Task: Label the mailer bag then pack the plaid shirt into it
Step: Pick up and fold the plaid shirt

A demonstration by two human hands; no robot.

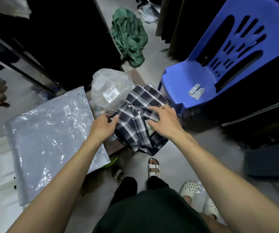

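A folded dark plaid shirt (135, 125) lies on a small low surface in the middle of the view. My left hand (104, 126) grips its left edge with curled fingers. My right hand (165, 121) rests flat on its right half, fingers spread. A large grey mailer bag (51, 140) with a small label near its top lies flat to the left, under my left forearm. A crumpled clear plastic bag (111, 89) with barcode stickers sits just behind the shirt.
A blue plastic chair (219, 68) stands at the right with a scrap of label backing (196, 91) on its seat. A green cloth (128, 36) lies on the floor behind. Dark shelving fills the upper left. My sandalled feet (154, 167) and white clogs (189, 189) are below.
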